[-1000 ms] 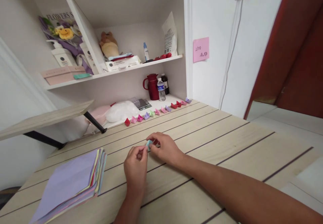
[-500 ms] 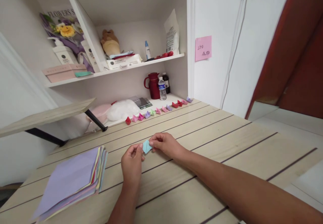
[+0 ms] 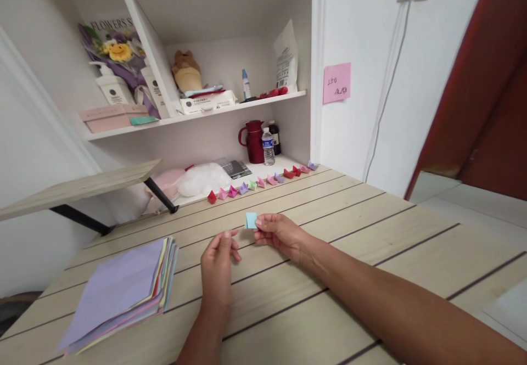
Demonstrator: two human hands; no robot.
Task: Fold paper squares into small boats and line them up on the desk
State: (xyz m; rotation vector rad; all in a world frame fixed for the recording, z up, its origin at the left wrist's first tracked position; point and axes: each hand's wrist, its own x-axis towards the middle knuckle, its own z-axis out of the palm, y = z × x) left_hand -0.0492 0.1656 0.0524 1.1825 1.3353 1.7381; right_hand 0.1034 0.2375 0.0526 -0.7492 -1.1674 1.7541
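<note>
A small folded piece of light blue paper (image 3: 250,220) is pinched between the thumb and fingers of my right hand (image 3: 280,234), above the middle of the table. Just left of it and lower, my left hand (image 3: 219,260) is apart from the paper. Its thumb and fingers are loosely curled with a gap between them, and nothing shows in it. Beyond both hands, a row of small folded paper boats (image 3: 252,185) in red, pink, purple and green runs along the table's back edge.
A stack of coloured paper sheets (image 3: 119,285), purple on top, lies on the slatted table (image 3: 296,315) at left. Behind it stands a small raised shelf (image 3: 82,189) on black legs. A red jug (image 3: 253,142) and a water bottle (image 3: 268,148) stand in the white cabinet.
My left hand has let go of the blue paper. The right hand has raised it slightly away, and it now shows as a square rather than a diamond. The view has shifted a little.
</note>
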